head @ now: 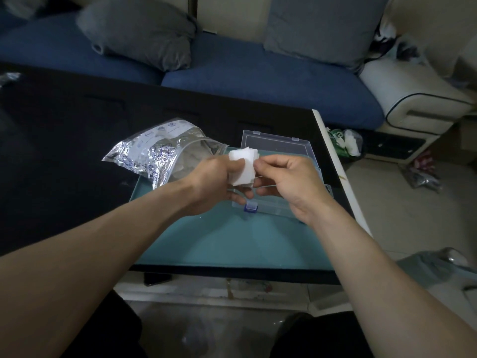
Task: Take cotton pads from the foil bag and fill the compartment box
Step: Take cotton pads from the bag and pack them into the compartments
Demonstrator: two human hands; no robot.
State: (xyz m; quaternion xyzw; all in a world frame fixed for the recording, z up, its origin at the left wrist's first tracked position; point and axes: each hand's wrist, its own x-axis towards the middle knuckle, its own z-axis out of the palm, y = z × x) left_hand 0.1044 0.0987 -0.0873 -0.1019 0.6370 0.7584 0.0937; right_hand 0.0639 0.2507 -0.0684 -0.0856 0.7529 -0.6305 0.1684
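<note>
A stack of white square cotton pads (pixel 244 164) is held above the clear compartment box (pixel 284 205). My left hand (pixel 214 184) grips the stack from the left and below. My right hand (pixel 286 182) pinches the stack's right edge between thumb and fingers. The box lies on a teal mat (pixel 227 239) with its lid (pixel 276 143) folded back and a blue latch (pixel 251 208) at the front. My hands hide most of its compartments. The foil bag (pixel 157 151), silver with a clear printed side, lies open to the left with its mouth toward the box.
The mat sits on a black table (pixel 64 151) with a white right edge (pixel 338 171). A blue sofa (pixel 258 81) with grey cushions stands behind. Bags and clutter lie on the floor to the right (pixel 346 143).
</note>
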